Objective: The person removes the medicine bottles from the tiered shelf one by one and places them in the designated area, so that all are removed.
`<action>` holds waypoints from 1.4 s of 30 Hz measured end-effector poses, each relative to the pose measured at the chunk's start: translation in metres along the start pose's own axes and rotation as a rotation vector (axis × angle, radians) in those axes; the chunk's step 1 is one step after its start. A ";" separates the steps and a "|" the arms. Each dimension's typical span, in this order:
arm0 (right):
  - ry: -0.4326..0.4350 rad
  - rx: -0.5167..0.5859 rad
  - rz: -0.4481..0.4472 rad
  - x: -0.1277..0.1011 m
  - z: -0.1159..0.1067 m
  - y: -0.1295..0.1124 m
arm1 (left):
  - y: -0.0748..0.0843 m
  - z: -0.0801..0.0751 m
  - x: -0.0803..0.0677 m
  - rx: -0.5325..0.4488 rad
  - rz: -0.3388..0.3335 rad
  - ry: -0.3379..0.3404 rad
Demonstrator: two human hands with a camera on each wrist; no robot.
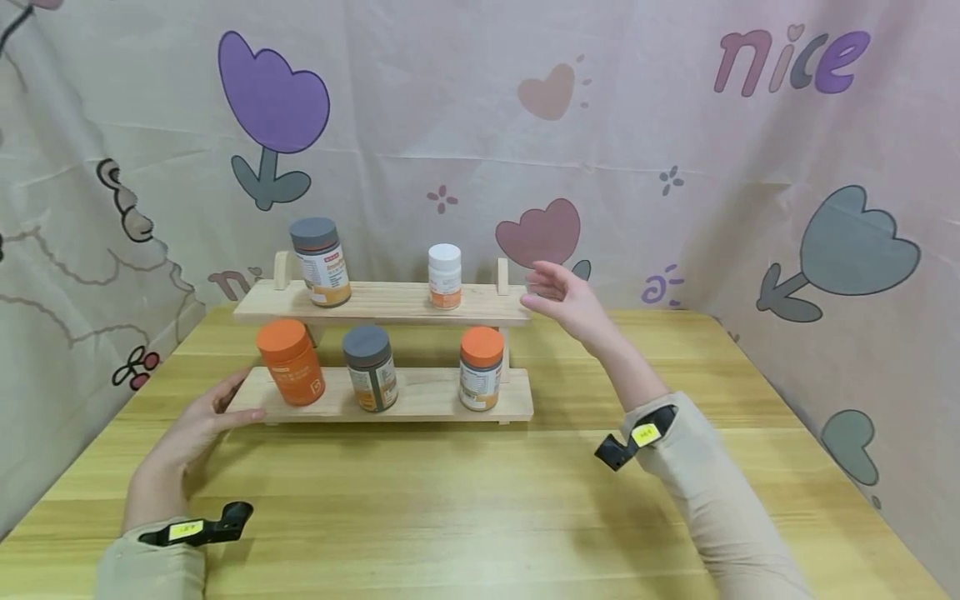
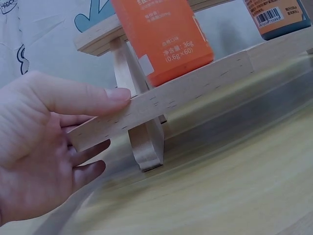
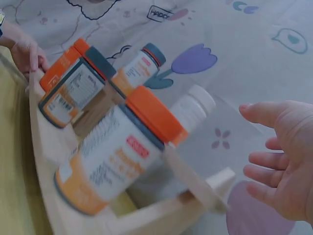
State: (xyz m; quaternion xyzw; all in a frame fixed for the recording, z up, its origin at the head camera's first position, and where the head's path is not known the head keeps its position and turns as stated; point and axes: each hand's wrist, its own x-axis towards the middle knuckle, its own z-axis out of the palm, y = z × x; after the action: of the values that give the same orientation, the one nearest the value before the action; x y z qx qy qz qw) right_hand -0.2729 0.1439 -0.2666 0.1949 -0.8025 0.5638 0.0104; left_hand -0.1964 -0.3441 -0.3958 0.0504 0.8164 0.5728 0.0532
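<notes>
A two-tier wooden display rack (image 1: pixel 423 408) stands on the table. My left hand (image 1: pixel 191 429) grips the left end of its lower board, thumb (image 2: pixel 110 98) along the front edge and fingers reaching underneath. An all-orange bottle (image 1: pixel 291 367) is the closest one to that hand. Beside it on the lower tier stand a grey-capped bottle (image 1: pixel 372 371) and an orange-capped bottle (image 1: pixel 481 371). The upper tier carries a larger grey-capped bottle (image 1: pixel 322 262) and a small white-capped bottle (image 1: pixel 445 279). Off the upper board's right end, my right hand (image 1: pixel 567 304) is held in the air, fingers apart from the thumb, holding nothing.
The wood-grained table (image 1: pixel 480 517) extends in front of the rack and to both sides. A printed cloth (image 1: pixel 420 100) hangs behind and along the sides. Short upright pegs (image 1: pixel 502 277) rise at the back of the upper board.
</notes>
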 end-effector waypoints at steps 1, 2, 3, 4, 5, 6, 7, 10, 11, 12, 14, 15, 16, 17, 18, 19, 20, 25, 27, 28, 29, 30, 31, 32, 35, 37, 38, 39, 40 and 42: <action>-0.001 0.000 0.000 0.004 0.004 -0.003 | 0.000 0.000 0.000 0.003 -0.004 0.004; -0.003 0.001 -0.001 0.009 0.007 -0.006 | 0.001 -0.001 -0.001 0.007 -0.009 0.009; -0.003 0.002 -0.001 0.013 0.011 -0.009 | 0.001 -0.002 -0.001 0.003 -0.011 0.012; -0.004 0.009 -0.003 0.017 0.014 -0.013 | 0.001 -0.002 -0.001 0.002 -0.009 0.013; -0.006 0.014 -0.003 0.021 0.018 -0.015 | 0.001 -0.002 -0.002 0.011 -0.003 0.016; -0.006 0.010 -0.004 0.025 0.021 -0.018 | 0.000 -0.002 -0.002 0.016 0.004 0.018; -0.009 0.007 -0.005 0.029 0.024 -0.019 | 0.000 -0.002 -0.002 0.015 0.010 0.018; -0.010 -0.026 0.004 0.040 0.034 -0.023 | -0.002 -0.002 -0.002 0.018 0.030 0.021; -0.011 -0.043 0.006 0.043 0.037 -0.023 | -0.003 -0.002 -0.002 0.016 0.035 0.022; -0.013 -0.059 0.008 0.047 0.040 -0.023 | -0.003 -0.002 -0.002 0.009 0.037 0.021; -0.015 -0.087 0.011 0.054 0.047 -0.024 | -0.003 -0.003 -0.002 0.007 0.036 0.021; -0.014 -0.099 0.011 0.057 0.050 -0.025 | -0.003 -0.003 -0.002 0.003 0.036 0.019; -0.015 -0.108 0.011 0.060 0.054 -0.025 | -0.003 -0.003 -0.001 -0.005 0.035 0.017; -0.016 -0.115 0.011 0.062 0.057 -0.026 | -0.003 -0.004 -0.001 -0.009 0.034 0.014; -0.019 -0.118 0.014 0.064 0.061 -0.026 | -0.003 -0.004 -0.001 -0.011 0.031 0.011; -0.019 -0.118 0.018 0.065 0.064 -0.027 | -0.004 -0.004 -0.001 -0.014 0.029 0.011; -0.020 -0.116 0.021 0.067 0.067 -0.027 | -0.004 -0.003 -0.001 -0.022 0.025 0.010; -0.004 -0.107 0.025 0.070 0.079 -0.026 | -0.005 -0.002 -0.003 -0.024 0.020 0.015; 0.005 -0.119 0.021 0.070 0.081 -0.024 | -0.004 -0.001 -0.004 -0.020 0.021 0.018; 0.007 -0.125 0.017 0.070 0.082 -0.024 | -0.004 -0.001 -0.004 -0.020 0.020 0.017; 0.009 -0.132 0.015 0.070 0.083 -0.023 | -0.003 0.000 -0.004 -0.022 0.015 0.019; 0.008 -0.133 0.013 0.070 0.083 -0.023 | -0.003 0.000 -0.004 -0.027 0.016 0.016; 0.008 -0.132 0.012 0.070 0.084 -0.022 | -0.002 0.001 -0.004 -0.026 0.011 0.018; 0.010 -0.131 0.015 0.070 0.084 -0.022 | -0.001 0.001 -0.004 -0.026 0.009 0.019; 0.018 -0.123 0.016 0.070 0.083 -0.022 | 0.000 0.001 -0.004 -0.027 0.005 0.022; 0.022 -0.121 0.016 0.069 0.082 -0.023 | 0.002 0.001 -0.004 -0.024 -0.001 0.027; 0.023 -0.129 0.016 0.069 0.082 -0.023 | 0.002 0.001 -0.004 -0.022 -0.004 0.027; 0.023 -0.139 0.012 0.069 0.081 -0.023 | 0.002 0.001 -0.004 -0.023 -0.006 0.028; 0.021 -0.153 0.010 0.068 0.081 -0.024 | 0.001 0.001 -0.004 -0.025 -0.005 0.028; 0.018 -0.173 0.007 0.067 0.079 -0.024 | 0.001 0.002 -0.004 -0.027 -0.007 0.030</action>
State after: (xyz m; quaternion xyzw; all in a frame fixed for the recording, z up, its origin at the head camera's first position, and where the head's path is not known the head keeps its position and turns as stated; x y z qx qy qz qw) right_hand -0.3112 0.0451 -0.2580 0.1853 -0.8488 0.4941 0.0325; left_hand -0.1920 -0.3428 -0.3958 0.0381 0.8094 0.5844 0.0437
